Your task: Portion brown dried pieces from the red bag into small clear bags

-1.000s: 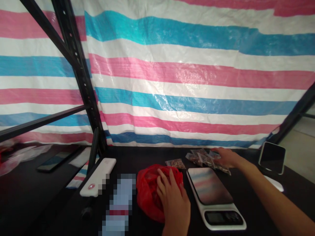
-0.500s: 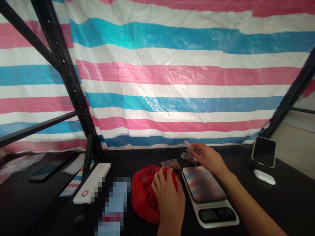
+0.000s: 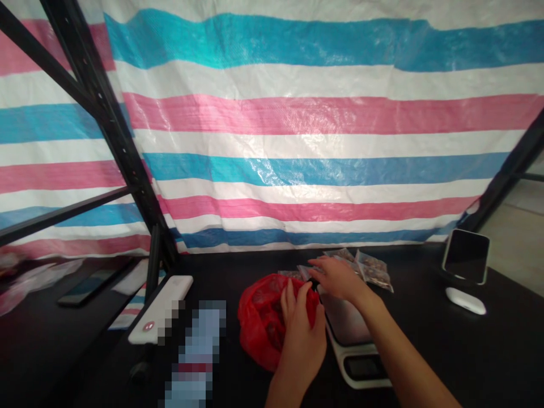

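Observation:
My left hand [image 3: 302, 326] is at the right rim of a red plastic bag [image 3: 257, 306], with red film showing between thumb and fingers. Dark contents in the bag are hard to make out. Beyond it, my right hand [image 3: 338, 277] reaches left over the far end of a white kitchen scale [image 3: 346, 323], fingertips closed at a small clear packet [image 3: 304, 272]. Another clear packet [image 3: 290, 274] lies just behind the bag. Past the right hand lie more clear packets of brownish bits, one [image 3: 374, 269] plainly visible. My right forearm covers part of the scale.
A white power strip [image 3: 164, 309] and a pixelated strip [image 3: 195, 345] lie left of the bag. At far left is a dark phone [image 3: 91, 286]. At right stand a dark-screened device [image 3: 466, 256] and a white oval case [image 3: 465, 300]. Striped sheeting [image 3: 297, 113] hangs behind.
My right hand has moved left and nearer the red bag, uncovering packets at the back right. The packet it held is no longer in it there. My left hand stays at the bag.

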{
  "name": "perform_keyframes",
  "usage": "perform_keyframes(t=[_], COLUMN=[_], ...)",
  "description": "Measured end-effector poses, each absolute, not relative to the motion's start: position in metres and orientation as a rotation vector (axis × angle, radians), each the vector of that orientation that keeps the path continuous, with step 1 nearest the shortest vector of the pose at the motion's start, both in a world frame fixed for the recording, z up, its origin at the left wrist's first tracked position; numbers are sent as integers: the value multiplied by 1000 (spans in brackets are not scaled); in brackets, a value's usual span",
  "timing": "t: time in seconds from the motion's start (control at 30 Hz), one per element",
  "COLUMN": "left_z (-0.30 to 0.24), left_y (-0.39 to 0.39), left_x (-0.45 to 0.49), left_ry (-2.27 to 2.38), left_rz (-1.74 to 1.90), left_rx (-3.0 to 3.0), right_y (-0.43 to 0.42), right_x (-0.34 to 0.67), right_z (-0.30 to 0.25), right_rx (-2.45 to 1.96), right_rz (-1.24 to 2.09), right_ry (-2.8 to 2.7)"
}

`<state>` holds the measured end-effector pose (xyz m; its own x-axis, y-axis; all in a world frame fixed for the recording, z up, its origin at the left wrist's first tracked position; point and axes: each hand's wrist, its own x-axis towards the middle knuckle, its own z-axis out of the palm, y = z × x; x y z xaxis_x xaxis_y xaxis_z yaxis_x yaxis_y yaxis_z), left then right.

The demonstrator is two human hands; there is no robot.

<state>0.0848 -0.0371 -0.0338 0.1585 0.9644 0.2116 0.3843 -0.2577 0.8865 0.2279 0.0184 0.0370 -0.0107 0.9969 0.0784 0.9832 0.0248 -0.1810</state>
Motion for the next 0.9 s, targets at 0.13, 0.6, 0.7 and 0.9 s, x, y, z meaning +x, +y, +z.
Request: perform_keyframes(t=[0.13, 0.6, 0.7, 0.9], left_z=[-22, -17, -23, -21], left_y=[-37, -26, -28, -34], left_x=[77, 10, 12, 14], left_ry=[1454, 2032, 1974, 2002], left_rz=[1325, 929, 762, 756], left_rx=[1805, 2116, 2147, 2160], right_y=[20, -25, -32, -33], right_x=[222, 175, 170, 234], right_z=[36, 31, 28, 30], right_rx=[-2083, -1534, -1537, -1683], right_rz=[87, 405, 448, 167], right_ry=[-2036, -2200, -2201, -1826])
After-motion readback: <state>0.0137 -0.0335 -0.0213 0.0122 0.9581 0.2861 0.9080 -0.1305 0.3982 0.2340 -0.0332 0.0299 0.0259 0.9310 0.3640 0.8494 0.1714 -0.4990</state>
